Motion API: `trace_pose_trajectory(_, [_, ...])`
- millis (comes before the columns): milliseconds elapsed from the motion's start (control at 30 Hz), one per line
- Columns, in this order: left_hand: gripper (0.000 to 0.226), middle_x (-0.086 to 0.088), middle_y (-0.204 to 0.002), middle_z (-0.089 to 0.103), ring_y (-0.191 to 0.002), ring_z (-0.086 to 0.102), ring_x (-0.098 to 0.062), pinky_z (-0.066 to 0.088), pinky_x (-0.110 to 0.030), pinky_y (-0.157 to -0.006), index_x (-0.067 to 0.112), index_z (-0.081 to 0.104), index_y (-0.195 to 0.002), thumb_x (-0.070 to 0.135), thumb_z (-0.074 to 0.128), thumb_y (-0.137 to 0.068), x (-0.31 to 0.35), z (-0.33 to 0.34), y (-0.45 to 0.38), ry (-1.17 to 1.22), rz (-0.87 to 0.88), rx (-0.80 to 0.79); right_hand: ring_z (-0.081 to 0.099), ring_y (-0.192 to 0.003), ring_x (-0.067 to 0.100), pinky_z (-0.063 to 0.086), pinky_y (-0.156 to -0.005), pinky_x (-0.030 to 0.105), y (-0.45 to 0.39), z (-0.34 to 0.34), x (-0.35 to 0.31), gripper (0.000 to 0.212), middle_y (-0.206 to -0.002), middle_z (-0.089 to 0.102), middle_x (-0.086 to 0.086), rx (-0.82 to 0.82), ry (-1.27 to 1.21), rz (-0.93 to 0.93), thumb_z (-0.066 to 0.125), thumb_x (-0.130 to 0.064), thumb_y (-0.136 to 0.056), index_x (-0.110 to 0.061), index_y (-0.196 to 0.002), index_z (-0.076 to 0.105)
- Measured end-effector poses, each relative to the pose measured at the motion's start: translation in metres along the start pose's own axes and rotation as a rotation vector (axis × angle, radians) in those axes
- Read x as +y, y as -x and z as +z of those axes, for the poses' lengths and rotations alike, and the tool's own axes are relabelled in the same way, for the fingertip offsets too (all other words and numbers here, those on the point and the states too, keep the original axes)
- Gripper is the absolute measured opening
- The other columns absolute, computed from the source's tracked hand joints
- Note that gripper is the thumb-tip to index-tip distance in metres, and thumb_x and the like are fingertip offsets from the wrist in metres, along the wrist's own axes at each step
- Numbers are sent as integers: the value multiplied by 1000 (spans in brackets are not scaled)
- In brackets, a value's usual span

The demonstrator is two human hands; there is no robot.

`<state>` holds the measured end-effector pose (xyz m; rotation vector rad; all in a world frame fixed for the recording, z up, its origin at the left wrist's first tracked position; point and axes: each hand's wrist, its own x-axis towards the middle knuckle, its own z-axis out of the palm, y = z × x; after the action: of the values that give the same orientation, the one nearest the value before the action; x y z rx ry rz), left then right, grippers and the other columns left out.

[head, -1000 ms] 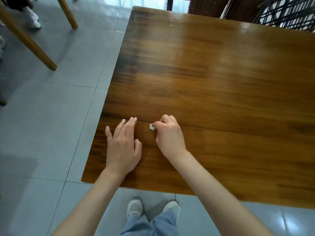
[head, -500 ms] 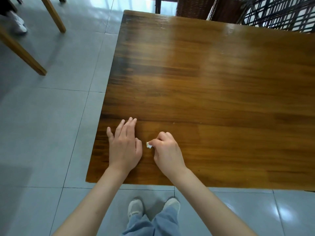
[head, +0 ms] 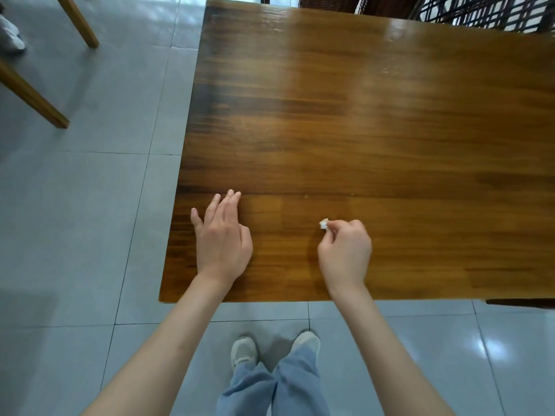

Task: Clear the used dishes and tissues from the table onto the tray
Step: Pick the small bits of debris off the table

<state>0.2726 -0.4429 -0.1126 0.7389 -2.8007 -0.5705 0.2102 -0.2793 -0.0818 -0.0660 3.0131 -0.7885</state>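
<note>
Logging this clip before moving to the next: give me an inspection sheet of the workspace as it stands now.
Surface: glossy wooden table, near left corner in view.
Job's things: small white tissue scrap, pinched by the right hand; no tray or dishes in view.
Clutter: a few tiny specks on the wood, too small to identify.
Hands: left hand flat on the table, fingers straight; right hand curled, fingertips pinching the scrap.
Cables: nothing seen.
Surroundings: grey tiled floor, wooden furniture legs at the upper left, wicker chair and dark lattice chair beyond the far edge.
</note>
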Motion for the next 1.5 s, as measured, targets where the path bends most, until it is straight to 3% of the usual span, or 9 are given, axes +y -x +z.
trace_pose_trajectory(167, [49, -7, -141, 48, -134, 38, -29, 7, -49, -109, 14, 48, -134, 13, 57, -86, -1, 3, 1, 2, -5, 8, 50, -90, 12, 34, -71, 12, 48, 25, -40, 26, -97, 60, 3, -112, -19, -149, 51, -15, -95, -12, -115, 66])
trace_pose_trajectory(400, [46, -7, -141, 47, -134, 38, -29, 10, -51, -110, 15, 50, -132, 12, 57, -87, 0, 1, -1, 3, -25, -29, 51, -94, 12, 43, -75, 16, 53, 27, -45, 25, -100, 60, 3, -283, -45, -221, 52, -11, -94, -14, -114, 67])
trace_pose_trajectory(567, [42, -6, -134, 54, -130, 44, -26, 11, -54, -111, 18, 51, -131, 15, 54, -89, 12, -17, -1, 59, -65, -47, 55, -92, 8, 44, -77, 12, 55, 9, -49, 19, -99, 63, -3, -320, -204, -121, 56, -14, -92, -17, -102, 71])
trace_pose_trajectory(767, [34, 0, -125, 59, -122, 49, -18, 5, -53, -112, 26, 53, -127, 20, 46, -94, 48, -49, 6, 279, -136, -27, 61, -73, -2, 47, -63, 7, 62, -23, -59, 10, -73, 60, -25, -408, -487, 68, 65, -20, -86, -24, -90, 73])
trace_pose_trajectory(967, [29, 2, -121, 61, -119, 50, -15, 4, -52, -114, 25, 56, -121, 20, 42, -96, 76, -76, 21, 380, -128, -54, 64, -69, 0, 50, -58, 10, 64, -63, -58, 21, -65, 65, -21, -483, -607, 119, 68, -18, -84, -34, -69, 67])
trace_pose_trajectory(1167, [29, 5, -113, 62, -112, 52, -13, 4, -51, -115, 24, 58, -116, 23, 37, -97, 107, -91, 25, 472, -134, -57, 67, -78, 13, 58, -69, 25, 47, -100, -59, 6, -80, 70, -7, -460, -685, 124, 69, -18, -83, -21, -86, 74])
trace_pose_trajectory(1300, [27, 6, -107, 64, -107, 55, -13, 7, -52, -115, 24, 60, -114, 19, 39, -97, 132, -97, 23, 492, -117, -40, 68, -76, 18, 59, -71, 37, 32, -124, -52, 8, -79, 72, 4, -467, -729, 128, 69, -11, -81, -12, -87, 74])
trace_pose_trajectory(1500, [23, 14, -101, 61, -103, 53, -6, 5, -51, -114, 30, 61, -107, 25, 40, -97, 174, -94, 23, 421, -50, -122, 65, -68, 10, 57, -66, 29, 0, -156, -23, 9, -69, 69, -3, -374, -659, 103, 69, -10, -76, -18, -75, 71])
